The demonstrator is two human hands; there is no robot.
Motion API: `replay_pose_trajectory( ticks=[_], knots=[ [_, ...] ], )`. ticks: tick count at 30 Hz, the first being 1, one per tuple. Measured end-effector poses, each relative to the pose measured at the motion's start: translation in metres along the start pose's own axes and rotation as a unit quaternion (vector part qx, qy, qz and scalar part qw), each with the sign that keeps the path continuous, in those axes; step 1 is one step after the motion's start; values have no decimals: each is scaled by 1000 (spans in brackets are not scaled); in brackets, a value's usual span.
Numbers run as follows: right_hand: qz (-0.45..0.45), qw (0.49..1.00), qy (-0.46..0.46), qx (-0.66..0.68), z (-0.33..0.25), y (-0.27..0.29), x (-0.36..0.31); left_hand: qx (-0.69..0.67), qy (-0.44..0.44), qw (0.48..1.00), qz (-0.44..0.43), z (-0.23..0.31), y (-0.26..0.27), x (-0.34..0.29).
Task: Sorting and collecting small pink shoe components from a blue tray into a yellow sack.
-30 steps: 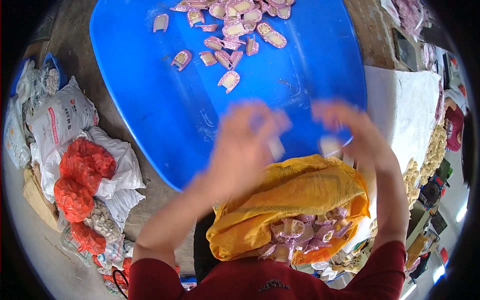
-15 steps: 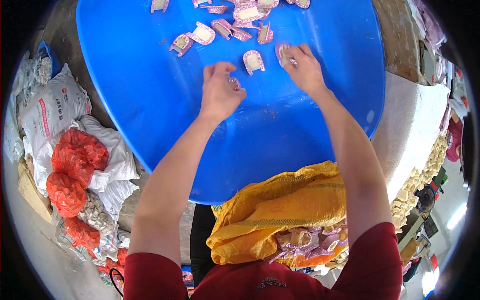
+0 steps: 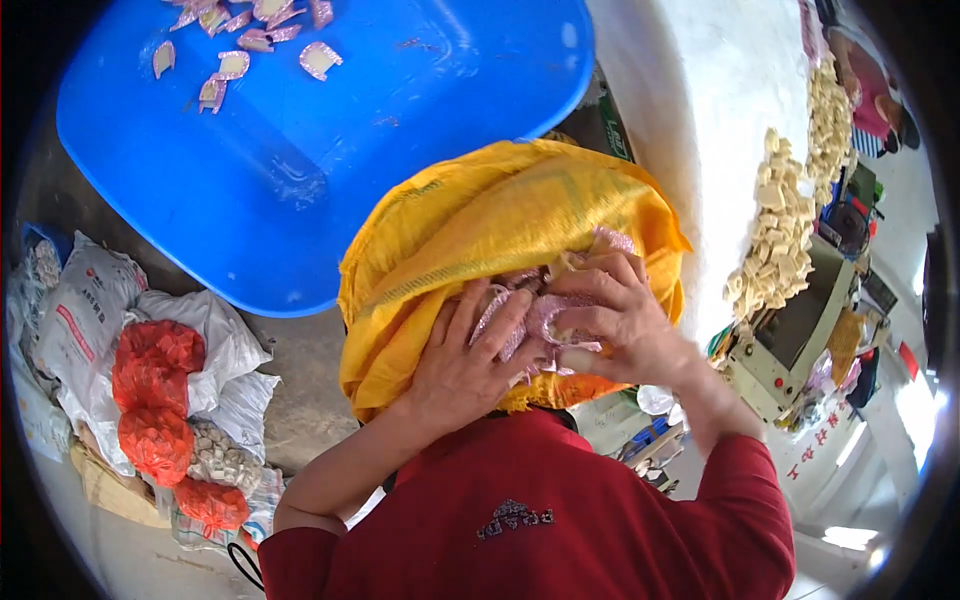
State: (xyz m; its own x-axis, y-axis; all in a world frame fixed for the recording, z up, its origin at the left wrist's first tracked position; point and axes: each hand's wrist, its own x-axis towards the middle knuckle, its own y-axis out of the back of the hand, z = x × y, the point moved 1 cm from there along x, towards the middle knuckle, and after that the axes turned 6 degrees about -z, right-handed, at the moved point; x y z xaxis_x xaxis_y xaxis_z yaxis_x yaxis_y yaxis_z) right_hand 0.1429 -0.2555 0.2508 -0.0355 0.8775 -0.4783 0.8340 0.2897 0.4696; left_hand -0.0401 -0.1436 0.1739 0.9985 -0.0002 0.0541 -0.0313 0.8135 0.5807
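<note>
Both hands are at the mouth of a yellow woven sack (image 3: 440, 235) in front of my body, among pink glittery U-shaped pieces (image 3: 612, 240). My left hand (image 3: 465, 355) has its fingers bent over a pink glittery piece (image 3: 487, 312). Curled from the other side, my right hand (image 3: 625, 320) grips a curved pink piece (image 3: 543, 318) between thumb and fingers. Fingers and the sack's folds hide part of the contents. Several more such pieces with cream-coloured middles, one (image 3: 320, 60) lying apart, rest in a blue plastic tub (image 3: 330, 215) at the far left.
White sacks (image 3: 90, 310) and red bags (image 3: 155, 365) are piled on the floor at the left. To the right, a white-covered surface (image 3: 670, 110) bears a heap of cream blocks (image 3: 778, 235). A machine (image 3: 800, 330) stands beyond it, and another person (image 3: 870, 95) is at the far right.
Both hands have come back from above the blue tub, each with a pink piece, to the yellow sack's mouth. The view has shifted, with the tub now further left.
</note>
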Motion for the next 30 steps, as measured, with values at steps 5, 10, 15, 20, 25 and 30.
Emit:
replay_pose_trajectory(
  ticks=[5,10,15,20,25,30],
  knots=[
    [248,956,-61,-144,16,-75,-59,126,-41,991,2,29,-35,-15],
    [249,948,-181,-78,51,-149,-81,90,-67,991,-74,38,-61,-26],
    [311,933,-179,2,51,-166,-80,60,22,995,-73,41,-61,-41],
    [255,886,-337,191,83,-212,-131,50,82,991,-89,39,-67,-67],
    [268,888,-366,75,93,-131,-123,-49,305,944,-113,8,-45,-17],
    [223,876,-399,155,70,-35,-72,-7,316,941,-121,-6,-21,24]
  ],
)
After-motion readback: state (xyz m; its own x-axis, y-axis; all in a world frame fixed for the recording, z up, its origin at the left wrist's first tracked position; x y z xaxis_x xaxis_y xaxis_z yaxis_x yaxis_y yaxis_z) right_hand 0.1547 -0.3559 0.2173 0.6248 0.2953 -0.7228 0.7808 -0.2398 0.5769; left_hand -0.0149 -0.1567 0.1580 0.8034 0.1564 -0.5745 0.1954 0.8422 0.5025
